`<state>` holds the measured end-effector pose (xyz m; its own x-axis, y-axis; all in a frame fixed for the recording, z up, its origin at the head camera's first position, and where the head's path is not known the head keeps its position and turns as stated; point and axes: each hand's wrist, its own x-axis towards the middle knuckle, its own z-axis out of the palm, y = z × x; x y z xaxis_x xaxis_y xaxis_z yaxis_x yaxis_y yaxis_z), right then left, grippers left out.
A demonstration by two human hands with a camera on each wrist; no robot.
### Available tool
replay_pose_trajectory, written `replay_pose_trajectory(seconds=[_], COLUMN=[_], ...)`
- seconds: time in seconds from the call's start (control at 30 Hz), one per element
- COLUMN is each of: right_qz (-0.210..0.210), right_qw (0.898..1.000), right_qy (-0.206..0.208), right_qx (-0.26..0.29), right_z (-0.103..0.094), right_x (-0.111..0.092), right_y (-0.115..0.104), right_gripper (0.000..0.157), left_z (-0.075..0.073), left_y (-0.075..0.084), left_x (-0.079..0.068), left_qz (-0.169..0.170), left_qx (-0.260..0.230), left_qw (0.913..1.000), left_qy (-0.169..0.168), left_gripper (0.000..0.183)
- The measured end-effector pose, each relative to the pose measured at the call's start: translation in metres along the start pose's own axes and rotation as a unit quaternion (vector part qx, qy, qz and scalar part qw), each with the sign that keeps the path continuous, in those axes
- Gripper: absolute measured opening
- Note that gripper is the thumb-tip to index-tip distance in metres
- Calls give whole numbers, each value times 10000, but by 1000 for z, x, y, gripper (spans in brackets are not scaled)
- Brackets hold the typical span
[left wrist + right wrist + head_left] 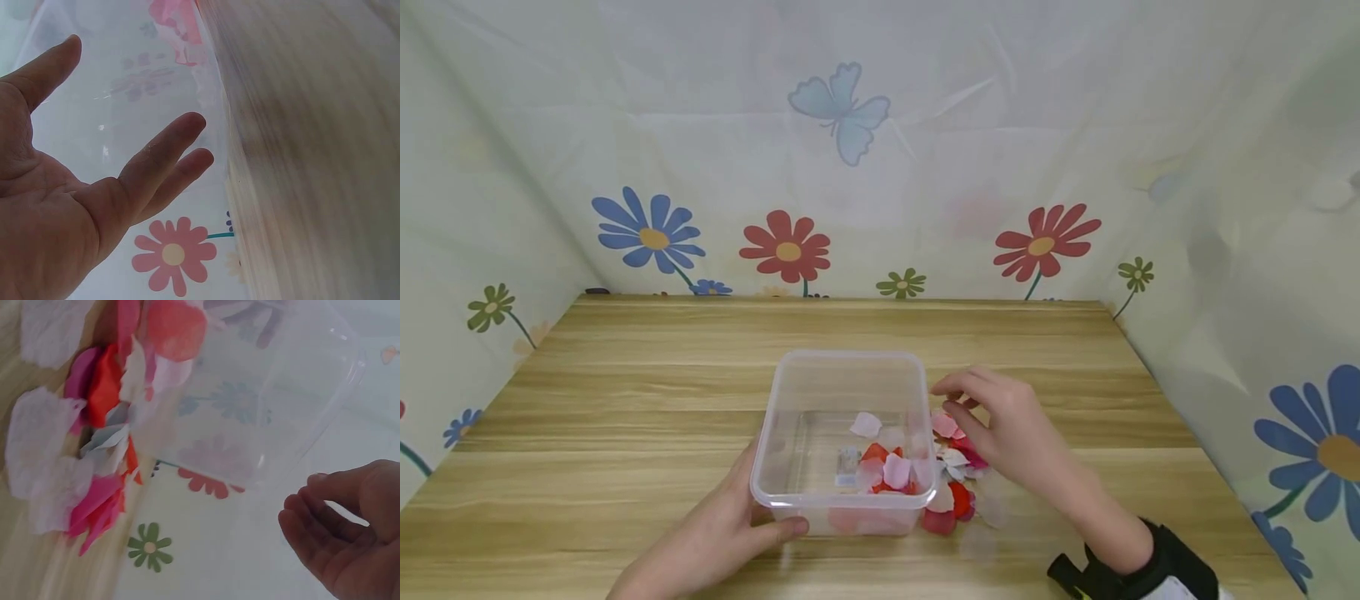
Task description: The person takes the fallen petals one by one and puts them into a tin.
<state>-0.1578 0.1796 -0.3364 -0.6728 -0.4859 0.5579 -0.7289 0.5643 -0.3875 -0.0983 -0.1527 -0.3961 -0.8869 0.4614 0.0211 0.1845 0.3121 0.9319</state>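
Observation:
A clear plastic container [850, 360] stands on the table with several petals inside, among them a pink petal [897, 472] and a whitish one [866, 425]. My left hand [718, 521] rests against its left side, thumb along the front wall. In the left wrist view, the fingers of that hand [81, 194] reach out fairly straight beside the clear wall. Just right of the container's rim, my right hand [1007, 421] hovers over a loose pile of petals [957, 498]. The right wrist view shows this hand's fingers [306, 544] bent loosely, with nothing visible between fingertips and thumb.
The wood-grain table [625, 417] reaches back to a pale cloth backdrop [925, 167] printed with flowers and a butterfly. Similar cloth hangs at both sides. On my right wrist is a black strap [1180, 558]. White translucent petals [40, 440] lie at the pile's edge.

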Motion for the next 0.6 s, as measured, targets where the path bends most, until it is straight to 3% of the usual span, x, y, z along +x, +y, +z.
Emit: replay_pose_trajectory(seconds=[0.13,0.23,0.6], right_qz=[858,1260,1545], right_qw=[9946,9874,9723], right_qy=[-563,-923,-1744], right_qx=[-165,-238,-200], right_z=[-1,1,17], right_x=[-2,-3,-8], right_y=[14,23,49], right_gripper=[26,23,20], left_z=[0,0,0], left_y=[-1,-1,0], left_x=[0,0,-1], left_qz=[61,37,-18], left_qx=[2,22,68], left_qw=[10000,10000,10000], left_qy=[7,8,-10], left_gripper=[106,105,104])
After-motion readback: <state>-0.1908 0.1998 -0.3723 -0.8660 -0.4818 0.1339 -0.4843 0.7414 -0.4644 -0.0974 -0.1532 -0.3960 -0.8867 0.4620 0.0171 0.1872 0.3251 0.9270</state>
